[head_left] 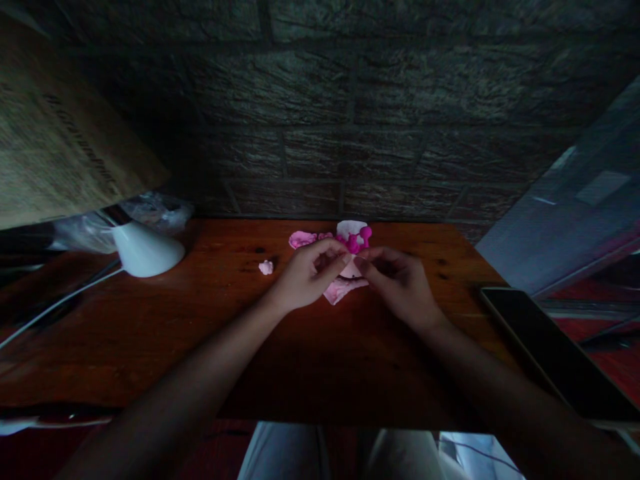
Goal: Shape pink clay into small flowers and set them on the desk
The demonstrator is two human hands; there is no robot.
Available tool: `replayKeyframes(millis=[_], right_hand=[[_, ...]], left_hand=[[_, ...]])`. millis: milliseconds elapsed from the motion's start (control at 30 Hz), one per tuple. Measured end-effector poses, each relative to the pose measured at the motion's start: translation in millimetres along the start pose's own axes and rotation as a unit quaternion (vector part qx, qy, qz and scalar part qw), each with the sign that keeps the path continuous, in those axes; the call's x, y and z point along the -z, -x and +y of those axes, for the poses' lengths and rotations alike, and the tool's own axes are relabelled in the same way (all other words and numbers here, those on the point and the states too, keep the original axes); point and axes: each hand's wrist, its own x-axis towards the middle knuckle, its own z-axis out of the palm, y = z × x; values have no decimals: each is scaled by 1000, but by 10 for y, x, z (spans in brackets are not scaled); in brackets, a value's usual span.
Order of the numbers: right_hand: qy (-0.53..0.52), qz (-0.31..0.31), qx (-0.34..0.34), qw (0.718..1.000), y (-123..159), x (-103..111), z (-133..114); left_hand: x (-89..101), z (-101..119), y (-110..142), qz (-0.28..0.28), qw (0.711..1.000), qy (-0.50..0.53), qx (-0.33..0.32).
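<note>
Left hand (311,275): thumb and index finger closed in a pinch. Right hand (404,285): thumb and index finger likewise closed, tips next to those of the left. Any material between the fingertips is too small and dim to identify.

Directly below the fingertips: a pale pink piece (351,269) bearing a small dark dot. Nearest the person: a crumpled pink piece (341,290), pointed at its near end. Beyond the fingertips: a magenta piece (354,243) in front of a whitish piece (349,227). Beyond the left hand: a bright pink piece (302,239). Left of that hand, set apart on the wooden table (175,320): a small pink lump (266,267).

Left side of table: a white cone-shaped base (149,252) with a white cord (60,304), below a brown printed shade (60,140). Right edge: a flat dark-faced device (555,353). Rear: a brick-patterned wall (310,90).
</note>
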Motion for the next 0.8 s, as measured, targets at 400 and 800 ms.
replayKeyframes(millis=[400, 800], right_hand=[[74, -14, 13, 997, 48, -13, 1], [-52, 26, -32, 998, -38, 38, 13]], left_hand=[[7, 59, 46, -62, 997, -52, -9], [-17, 12, -16, -11, 998, 34, 43]])
